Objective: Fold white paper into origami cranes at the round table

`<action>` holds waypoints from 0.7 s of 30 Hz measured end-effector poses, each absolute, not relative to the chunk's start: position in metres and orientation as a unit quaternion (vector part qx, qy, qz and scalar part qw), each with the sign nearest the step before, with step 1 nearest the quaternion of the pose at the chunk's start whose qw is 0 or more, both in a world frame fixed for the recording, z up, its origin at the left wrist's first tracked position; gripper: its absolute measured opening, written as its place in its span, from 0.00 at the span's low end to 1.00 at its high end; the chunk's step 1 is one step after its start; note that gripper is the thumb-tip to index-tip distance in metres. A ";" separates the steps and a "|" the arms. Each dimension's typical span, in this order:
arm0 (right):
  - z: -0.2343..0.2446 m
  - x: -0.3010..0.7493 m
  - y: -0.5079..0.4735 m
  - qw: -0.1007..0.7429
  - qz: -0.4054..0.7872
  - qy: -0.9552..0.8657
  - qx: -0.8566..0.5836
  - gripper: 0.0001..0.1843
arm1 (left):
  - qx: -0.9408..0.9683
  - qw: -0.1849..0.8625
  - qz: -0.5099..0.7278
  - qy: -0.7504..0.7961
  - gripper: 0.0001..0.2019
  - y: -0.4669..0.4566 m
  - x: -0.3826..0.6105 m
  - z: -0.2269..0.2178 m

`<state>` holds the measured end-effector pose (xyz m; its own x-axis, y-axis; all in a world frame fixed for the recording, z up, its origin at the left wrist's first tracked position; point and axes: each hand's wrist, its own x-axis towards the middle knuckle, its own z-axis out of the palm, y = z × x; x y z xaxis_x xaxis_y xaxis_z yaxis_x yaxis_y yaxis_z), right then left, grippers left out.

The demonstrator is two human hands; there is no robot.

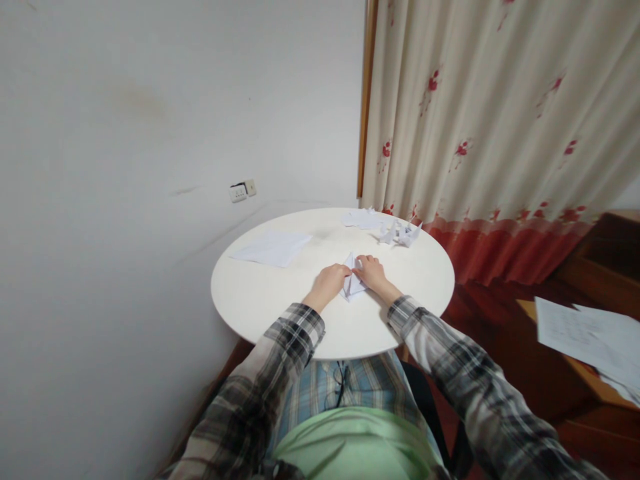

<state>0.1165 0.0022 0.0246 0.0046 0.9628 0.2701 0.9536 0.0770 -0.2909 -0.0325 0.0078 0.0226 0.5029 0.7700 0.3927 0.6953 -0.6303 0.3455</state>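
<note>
A small folded piece of white paper (354,287) lies on the round white table (270,300), between my two hands. My left hand (330,281) is closed on its left edge, thumb and fingers pinching the paper. On the other side, my right hand (373,272) bends its fingers over the right part of the paper, with the thumb near the middle fold. The fingers cover parts of the folded shape, so its full outline is hidden.
Flat white sheets (274,248) lie at the table's left back. Folded paper pieces (400,233) and another white sheet (363,219) are at the back right. A wall with a socket (238,193) stands left, a curtain (480,133) behind. Printed papers (585,333) rest on wooden furniture at right.
</note>
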 end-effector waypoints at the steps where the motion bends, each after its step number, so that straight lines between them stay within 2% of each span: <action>1: 0.024 0.117 0.003 0.203 0.013 -0.708 -0.676 0.21 | 0.859 0.079 0.268 0.430 0.12 0.007 -0.032 0.023; 10: 0.016 0.122 0.014 0.224 0.054 -0.739 -0.633 0.23 | 0.834 0.120 0.302 0.446 0.09 0.006 -0.036 0.027; 17: 0.018 0.127 0.011 0.200 0.097 -0.750 -0.623 0.22 | 0.858 0.193 0.296 0.372 0.15 0.014 -0.045 0.017; 21: 0.017 0.127 0.011 0.179 0.092 -0.762 -0.615 0.19 | 0.858 0.200 0.307 0.360 0.16 0.016 -0.044 0.014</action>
<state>0.1268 0.0112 0.0171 -0.1781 0.9709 0.1603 0.9051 0.2256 -0.3604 -0.0444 0.0157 0.0137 0.5530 0.7401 0.3827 0.4942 -0.6611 0.5645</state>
